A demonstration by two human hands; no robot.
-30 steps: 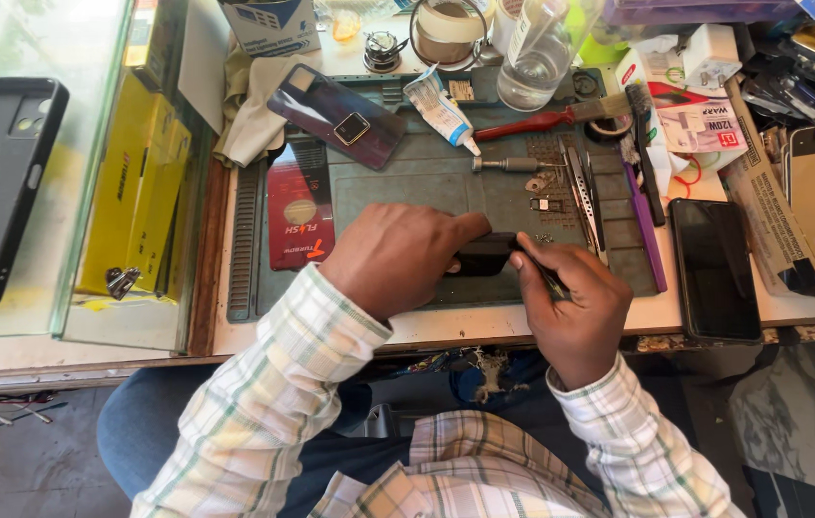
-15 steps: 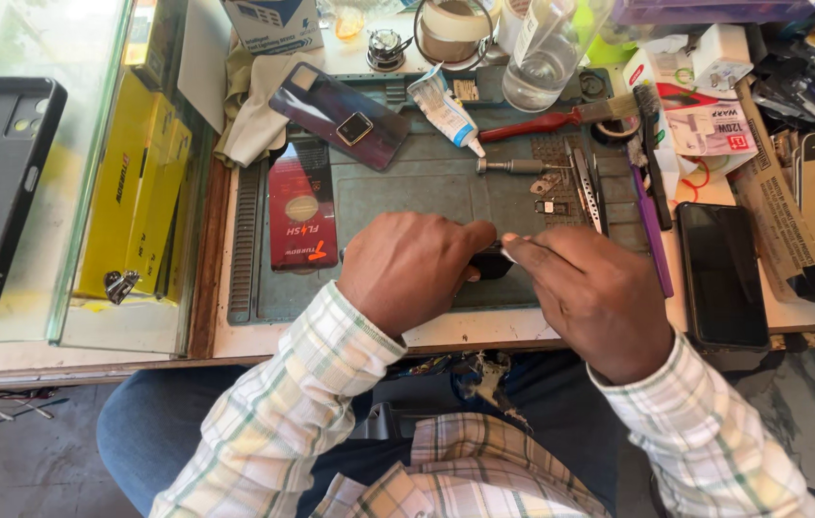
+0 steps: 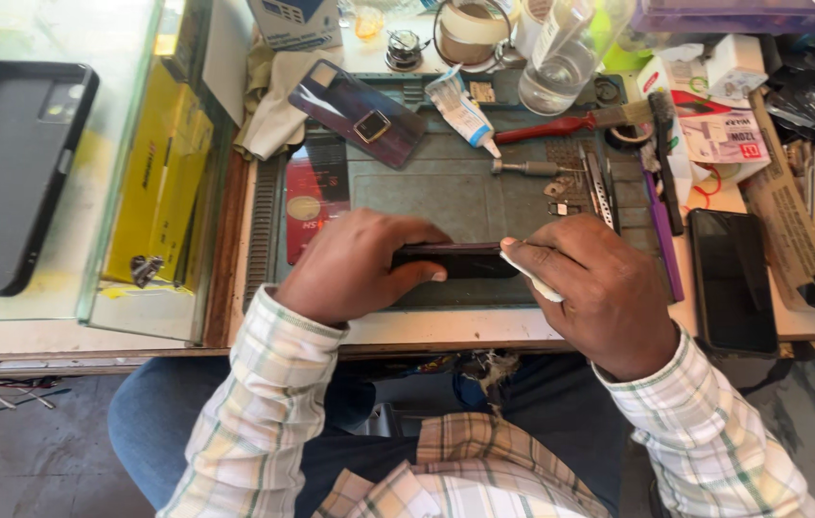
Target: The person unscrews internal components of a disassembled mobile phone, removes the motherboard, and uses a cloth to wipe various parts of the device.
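At centre frame I note the left hand point(image 3: 355, 269) lying knuckles-up on the mat, fingers curled shut around the left end of a dark phone point(image 3: 455, 259), thumb along its near edge. The phone rests flat on the grey work mat point(image 3: 446, 197), held between both hands. To its right, the right hand point(image 3: 599, 293) is closed in a pinch on a thin white pry tool point(image 3: 530, 276), whose tip meets the phone's right end.

The mat sits on a cluttered wooden bench; a glass counter fills the left of the frame, with a black phone case point(image 3: 10, 177) on it at far left and a yellow box point(image 3: 158, 177) beneath the glass.

Above the hands I record a purple back cover point(image 3: 358, 113), a white tube point(image 3: 460, 110), a red-handled brush point(image 3: 570, 123) and tweezers point(image 3: 599, 187). At right lies a second dark phone point(image 3: 732, 278), just beside the right wrist. Nothing obstructs either hand.
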